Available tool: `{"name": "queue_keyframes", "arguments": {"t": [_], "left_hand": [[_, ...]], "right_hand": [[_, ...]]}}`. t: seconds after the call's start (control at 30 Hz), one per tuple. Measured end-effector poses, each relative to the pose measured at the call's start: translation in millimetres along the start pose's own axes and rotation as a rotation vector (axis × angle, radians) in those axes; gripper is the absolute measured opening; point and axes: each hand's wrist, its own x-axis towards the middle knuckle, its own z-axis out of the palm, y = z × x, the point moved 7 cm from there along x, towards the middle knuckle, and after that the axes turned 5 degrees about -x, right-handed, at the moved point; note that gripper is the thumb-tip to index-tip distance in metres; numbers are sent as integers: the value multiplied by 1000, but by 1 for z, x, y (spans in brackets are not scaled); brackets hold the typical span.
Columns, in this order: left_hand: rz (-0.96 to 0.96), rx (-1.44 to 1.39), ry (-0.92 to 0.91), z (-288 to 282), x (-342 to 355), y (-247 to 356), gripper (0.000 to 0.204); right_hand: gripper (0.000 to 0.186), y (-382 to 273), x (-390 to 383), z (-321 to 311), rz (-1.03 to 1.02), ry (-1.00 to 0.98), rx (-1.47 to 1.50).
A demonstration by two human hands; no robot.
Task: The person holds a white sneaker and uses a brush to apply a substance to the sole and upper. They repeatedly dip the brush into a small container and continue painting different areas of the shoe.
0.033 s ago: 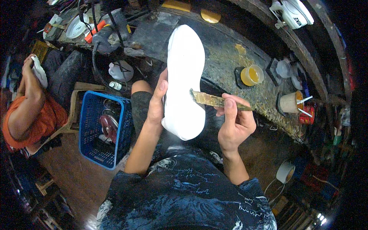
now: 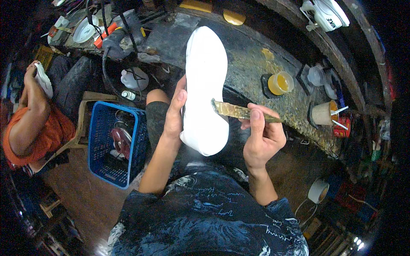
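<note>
My left hand (image 2: 174, 115) grips a white shoe (image 2: 206, 64) by its left side, thumb along the edge. The pale, smooth underside faces up, with the broader toe end pointing away from me and the heel toward me. Between the thumb and fingers of my right hand (image 2: 262, 138) is a flat brush (image 2: 235, 110), its handle crusted with dried yellowish residue. The dark bristle tip touches the shoe near the middle of its right half. The fingers of my left hand are partly hidden behind the shoe.
A stained workbench (image 2: 247, 64) runs ahead, bearing a cup of yellow liquid (image 2: 280, 83) and a tub with white-handled tools (image 2: 322, 114). At left stands a blue crate (image 2: 139, 141); beyond it sits a person in orange (image 2: 40, 132). Another white shoe (image 2: 329, 16) rests upper right.
</note>
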Motion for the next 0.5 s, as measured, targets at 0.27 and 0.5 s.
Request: {"name": "queue_keyframes", "arguments": {"t": [0.27, 0.5], "left_hand": [[62, -9, 29, -1, -2, 3, 99], [114, 103, -26, -6, 2, 5, 94]], "right_hand": [[9, -8, 3, -3, 2, -9, -26], [10, -16, 4, -5, -156, -57, -165]]}}
